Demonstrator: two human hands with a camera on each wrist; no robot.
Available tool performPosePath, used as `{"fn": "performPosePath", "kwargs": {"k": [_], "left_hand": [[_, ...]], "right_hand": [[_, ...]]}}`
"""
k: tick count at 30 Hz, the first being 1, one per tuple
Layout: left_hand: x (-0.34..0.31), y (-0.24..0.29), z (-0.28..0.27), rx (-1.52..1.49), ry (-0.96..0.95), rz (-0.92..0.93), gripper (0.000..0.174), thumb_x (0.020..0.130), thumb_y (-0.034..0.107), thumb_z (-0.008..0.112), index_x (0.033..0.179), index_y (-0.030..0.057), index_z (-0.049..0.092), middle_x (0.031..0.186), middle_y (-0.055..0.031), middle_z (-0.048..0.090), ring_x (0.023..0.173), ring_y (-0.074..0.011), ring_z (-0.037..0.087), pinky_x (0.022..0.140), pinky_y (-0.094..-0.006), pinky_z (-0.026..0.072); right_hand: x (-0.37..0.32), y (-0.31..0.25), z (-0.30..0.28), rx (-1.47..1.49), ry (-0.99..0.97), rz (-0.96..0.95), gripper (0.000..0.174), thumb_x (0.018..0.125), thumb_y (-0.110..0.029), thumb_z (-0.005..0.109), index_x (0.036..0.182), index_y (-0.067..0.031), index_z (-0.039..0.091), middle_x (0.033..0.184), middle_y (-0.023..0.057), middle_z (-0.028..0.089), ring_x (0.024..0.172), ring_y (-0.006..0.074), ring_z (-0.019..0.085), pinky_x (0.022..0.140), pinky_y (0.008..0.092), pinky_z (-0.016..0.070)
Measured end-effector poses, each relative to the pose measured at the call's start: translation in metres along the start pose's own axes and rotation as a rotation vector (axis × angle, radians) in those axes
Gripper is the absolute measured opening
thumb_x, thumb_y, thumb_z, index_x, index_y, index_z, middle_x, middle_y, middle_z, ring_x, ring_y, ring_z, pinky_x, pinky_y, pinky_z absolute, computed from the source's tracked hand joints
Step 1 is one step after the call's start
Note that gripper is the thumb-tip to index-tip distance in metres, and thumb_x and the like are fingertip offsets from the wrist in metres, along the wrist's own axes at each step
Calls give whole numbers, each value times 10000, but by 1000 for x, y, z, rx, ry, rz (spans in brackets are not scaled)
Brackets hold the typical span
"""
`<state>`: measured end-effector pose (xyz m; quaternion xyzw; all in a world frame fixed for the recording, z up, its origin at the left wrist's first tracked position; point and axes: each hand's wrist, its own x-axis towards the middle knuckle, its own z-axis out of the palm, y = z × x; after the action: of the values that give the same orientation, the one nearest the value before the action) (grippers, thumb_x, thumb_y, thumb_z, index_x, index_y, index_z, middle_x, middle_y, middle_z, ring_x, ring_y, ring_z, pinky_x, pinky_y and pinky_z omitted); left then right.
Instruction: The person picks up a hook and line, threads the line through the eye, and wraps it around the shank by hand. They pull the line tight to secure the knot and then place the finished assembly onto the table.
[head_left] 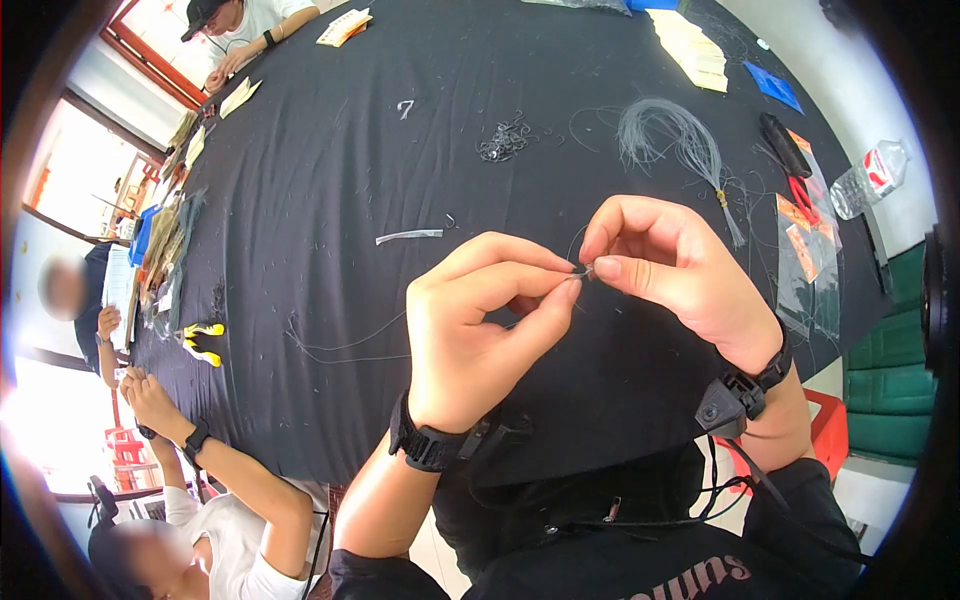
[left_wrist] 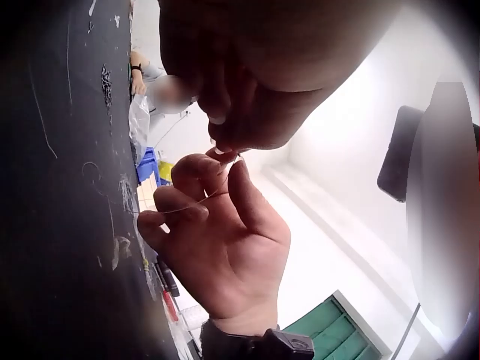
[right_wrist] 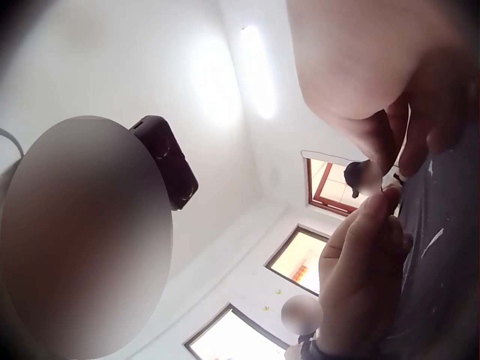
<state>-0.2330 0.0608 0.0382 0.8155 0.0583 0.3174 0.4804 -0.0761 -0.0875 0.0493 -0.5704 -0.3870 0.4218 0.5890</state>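
In the head view, my left hand (head_left: 490, 310) and right hand (head_left: 665, 270) meet fingertip to fingertip over the dark cloth. Thumb and forefinger of the left pinch a tiny dark piece that looks like a fishing hook (right_wrist: 398, 178), mostly hidden by the fingertips. My right thumb and forefinger pinch thin clear fishing line (left_wrist: 217, 196) at the same spot. That strand crosses the curled right fingers in the left wrist view. More line (head_left: 350, 348) trails out on the cloth left of my left hand.
Beyond my hands lie a pile of small dark hooks (head_left: 505, 138) and a tied bundle of line (head_left: 670, 135). Nearer are a clear tube strip (head_left: 409, 237) and a single hook (head_left: 450, 221). Yellow-handled snips (head_left: 203, 343) lie left, a bottle (head_left: 868, 180) right. Other people sit around the table.
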Motion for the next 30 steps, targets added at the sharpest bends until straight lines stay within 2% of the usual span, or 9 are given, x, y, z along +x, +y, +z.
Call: {"fn": "performPosePath", "kwargs": {"k": [3, 6, 8, 14, 23, 26, 30], "left_hand": [[1, -2, 1, -8, 10, 21, 52, 805, -24, 776, 845, 3, 757, 917, -62, 728, 680, -88, 680, 595, -218, 529], [0, 1, 0, -59, -11, -55, 49, 821, -45, 761, 861, -17, 756, 945, -88, 729, 796, -118, 681, 696, -225, 529], [-1, 1, 0, -71, -13, -65, 50, 820, -47, 761, 861, -18, 756, 946, -88, 729, 803, -119, 680, 697, -225, 528], [-1, 1, 0, -87, -25, -80, 51, 825, -43, 755, 866, -13, 758, 960, -81, 727, 801, -107, 675, 686, -219, 524], [-1, 0, 2, -49, 10, -101, 144, 811, -19, 761, 953, -2, 740, 1075, -80, 700, 790, -73, 659, 687, -206, 521], [0, -1, 1, -85, 10, -104, 148, 812, -8, 766, 954, 3, 726, 1092, -80, 691, 793, -70, 657, 700, -206, 520], [0, -1, 0, -142, -35, -178, 125, 816, 9, 775, 924, 13, 714, 1095, -80, 684, 826, -75, 654, 726, -216, 519]], "right_hand": [[0, 0, 1, 28, 25, -13, 138, 987, -125, 670, 1075, -19, 660, 923, -26, 656, 841, 29, 586, 763, 188, 469], [0, -5, 5, 29, 46, -6, 138, 989, -127, 669, 1074, -19, 658, 923, -20, 664, 854, 36, 603, 786, 195, 488], [0, -8, 4, 7, 12, 15, 138, 989, -131, 671, 1069, -20, 661, 923, -16, 669, 856, 39, 610, 793, 200, 498], [0, 0, 1, -15, -37, 1, 128, 986, -150, 682, 983, -25, 660, 862, -37, 638, 785, 26, 567, 716, 193, 467], [0, 2, 5, 11, 25, 2, 130, 990, -148, 675, 942, -30, 648, 825, -52, 617, 755, 15, 540, 692, 188, 445], [0, 3, 6, -30, 21, -15, 127, 982, -137, 679, 922, -31, 641, 811, -47, 612, 744, 21, 532, 686, 201, 442], [0, -1, 10, -230, 55, -82, 97, 951, -99, 688, 904, -34, 633, 791, -38, 607, 729, 45, 531, 685, 228, 443]]}}
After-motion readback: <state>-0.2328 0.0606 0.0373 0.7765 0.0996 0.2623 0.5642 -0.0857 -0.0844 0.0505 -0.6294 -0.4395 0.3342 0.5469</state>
